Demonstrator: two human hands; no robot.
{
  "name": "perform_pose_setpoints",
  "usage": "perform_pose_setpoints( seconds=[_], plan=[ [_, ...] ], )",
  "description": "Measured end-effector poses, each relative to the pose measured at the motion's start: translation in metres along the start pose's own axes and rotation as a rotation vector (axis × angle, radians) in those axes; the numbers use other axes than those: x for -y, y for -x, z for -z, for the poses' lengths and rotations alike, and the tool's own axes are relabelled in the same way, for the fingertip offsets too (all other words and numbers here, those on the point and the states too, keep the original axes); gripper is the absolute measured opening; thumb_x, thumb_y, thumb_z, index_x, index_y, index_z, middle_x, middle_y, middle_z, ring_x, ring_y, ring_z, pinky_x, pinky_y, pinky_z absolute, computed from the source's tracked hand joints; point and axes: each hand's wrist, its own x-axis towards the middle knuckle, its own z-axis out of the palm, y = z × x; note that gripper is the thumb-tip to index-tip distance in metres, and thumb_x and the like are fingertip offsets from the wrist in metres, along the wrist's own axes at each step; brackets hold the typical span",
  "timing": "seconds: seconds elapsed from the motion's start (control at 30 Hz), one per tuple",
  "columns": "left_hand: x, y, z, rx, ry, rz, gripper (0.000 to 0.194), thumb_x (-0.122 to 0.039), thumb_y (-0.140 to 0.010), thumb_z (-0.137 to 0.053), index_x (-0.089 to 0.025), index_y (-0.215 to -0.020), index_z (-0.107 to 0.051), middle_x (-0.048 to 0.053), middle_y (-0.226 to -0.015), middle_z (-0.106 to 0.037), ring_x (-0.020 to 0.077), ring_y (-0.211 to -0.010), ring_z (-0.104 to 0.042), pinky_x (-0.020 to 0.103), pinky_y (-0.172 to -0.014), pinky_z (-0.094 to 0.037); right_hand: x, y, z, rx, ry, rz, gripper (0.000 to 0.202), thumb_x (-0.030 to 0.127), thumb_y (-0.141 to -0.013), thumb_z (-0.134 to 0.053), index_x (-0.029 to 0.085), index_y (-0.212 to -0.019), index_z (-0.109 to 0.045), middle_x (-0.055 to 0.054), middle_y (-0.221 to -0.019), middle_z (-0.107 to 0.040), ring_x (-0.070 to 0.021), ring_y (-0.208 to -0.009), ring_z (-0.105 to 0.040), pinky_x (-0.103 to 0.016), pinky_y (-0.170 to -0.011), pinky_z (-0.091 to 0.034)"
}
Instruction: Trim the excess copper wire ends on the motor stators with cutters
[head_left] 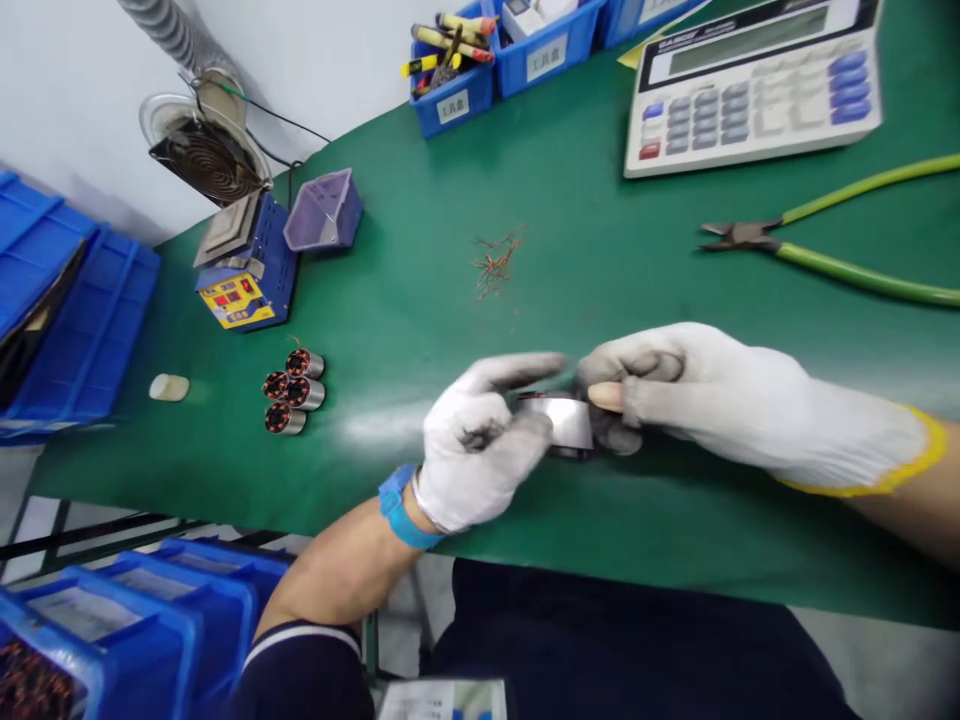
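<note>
A shiny metal motor stator (568, 422) is held between my two gloved hands, low over the front of the green table. My left hand (487, 435) grips its left side with the thumb, while the index finger stretches out above it. From the right, my right hand (660, 390) pinches the other side; its bare thumb tip pokes out of the glove. Dark winding shows along the stator's upper rim. To the left stand several similar stators (296, 390) with copper windings, grouped together. A small heap of copper wire scraps (496, 265) lies beyond my hands.
Green-handled cutters (750, 237) and a large calculator (754, 100) lie at the right. A blue-yellow soldering device (247, 270), purple tray (324, 212) and fume duct (202, 140) stand back left. Blue tool boxes (454, 105) line the back; blue bins (127, 620) sit below left.
</note>
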Motion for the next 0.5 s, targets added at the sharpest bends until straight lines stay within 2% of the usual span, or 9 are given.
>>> perform_pose_setpoints(
  seconds=[0.07,0.13,0.2,0.23,0.3,0.37,0.4,0.43,0.5],
  plan=[
    [0.002,-0.003,-0.001,-0.024,0.016,0.228,0.048,-0.062,-0.086,-0.067,-0.019,-0.072,-0.051,0.011,-0.113,-0.070,0.0232,-0.098,-0.071,0.041,-0.087,-0.061,-0.003,0.004,0.001,0.020,0.109,0.037,0.061,0.079,-0.072,-0.060,0.018,-0.074,-0.064,-0.007,-0.063,-0.062,-0.0182,-0.055,-0.055,-0.031,-0.051,-0.043],
    [0.001,-0.009,0.002,0.237,0.067,0.573,0.049,-0.067,-0.087,-0.061,-0.018,-0.081,-0.059,0.011,-0.096,-0.072,0.0223,-0.081,-0.072,0.039,-0.071,-0.063,-0.006,0.006,0.002,-0.039,0.284,0.122,0.055,0.073,-0.080,-0.054,0.020,-0.073,-0.065,-0.006,-0.068,-0.064,-0.0176,-0.059,-0.056,-0.031,-0.055,-0.043],
    [-0.001,-0.014,0.006,0.411,0.137,0.756,0.045,-0.061,-0.085,-0.067,-0.017,-0.088,-0.063,0.008,-0.085,-0.070,0.0196,-0.067,-0.070,0.036,-0.061,-0.061,-0.008,0.005,0.002,-0.083,0.361,0.138,0.055,0.074,-0.081,-0.052,0.021,-0.073,-0.065,-0.005,-0.068,-0.064,-0.0172,-0.059,-0.055,-0.032,-0.055,-0.042],
    [-0.003,-0.015,0.007,0.387,0.181,0.738,0.042,-0.056,-0.080,-0.074,-0.017,-0.089,-0.063,0.007,-0.085,-0.070,0.0189,-0.068,-0.070,0.036,-0.063,-0.061,-0.008,0.005,0.002,-0.085,0.335,0.098,0.057,0.077,-0.079,-0.053,0.021,-0.075,-0.066,-0.005,-0.067,-0.064,-0.0173,-0.058,-0.054,-0.032,-0.054,-0.041],
    [-0.005,-0.016,0.010,0.185,0.296,0.561,0.040,-0.050,-0.073,-0.082,-0.018,-0.081,-0.060,0.004,-0.091,-0.070,0.0195,-0.084,-0.071,0.037,-0.079,-0.062,-0.007,0.002,0.000,-0.042,0.194,-0.019,0.064,0.084,-0.070,-0.057,0.020,-0.078,-0.066,-0.006,-0.065,-0.063,-0.0174,-0.054,-0.052,-0.031,-0.051,-0.040],
    [-0.006,-0.015,0.012,-0.028,0.405,0.372,0.042,-0.056,-0.079,-0.074,-0.019,-0.070,-0.056,0.003,-0.093,-0.069,0.0220,-0.103,-0.069,0.041,-0.096,-0.058,-0.005,0.001,-0.002,-0.005,0.077,-0.093,0.068,0.086,-0.065,-0.061,0.019,-0.080,-0.065,-0.007,-0.063,-0.063,-0.0172,-0.052,-0.051,-0.031,-0.051,-0.040],
    [-0.005,-0.014,0.012,-0.077,0.428,0.340,0.043,-0.058,-0.085,-0.067,-0.019,-0.070,-0.056,0.003,-0.093,-0.069,0.0233,-0.108,-0.068,0.044,-0.101,-0.055,-0.004,0.001,-0.004,-0.009,0.062,-0.101,0.068,0.085,-0.064,-0.062,0.019,-0.081,-0.065,-0.007,-0.062,-0.063,-0.0175,-0.052,-0.051,-0.031,-0.051,-0.041],
    [-0.004,-0.014,0.012,-0.068,0.419,0.366,0.042,-0.059,-0.088,-0.062,-0.020,-0.074,-0.060,0.003,-0.094,-0.069,0.0243,-0.110,-0.067,0.046,-0.103,-0.054,-0.004,0.001,-0.005,-0.021,0.081,-0.097,0.067,0.084,-0.063,-0.061,0.020,-0.080,-0.065,-0.007,-0.061,-0.063,-0.0180,-0.053,-0.052,-0.031,-0.051,-0.041],
    [-0.001,-0.014,0.011,0.121,0.312,0.513,0.034,-0.053,-0.086,-0.066,-0.019,-0.092,-0.067,0.005,-0.099,-0.071,0.0262,-0.107,-0.068,0.048,-0.099,-0.055,-0.004,0.001,-0.005,-0.054,0.197,-0.061,0.062,0.081,-0.066,-0.057,0.021,-0.080,-0.066,-0.007,-0.065,-0.065,-0.0201,-0.057,-0.055,-0.033,-0.053,-0.043]
  ],
)
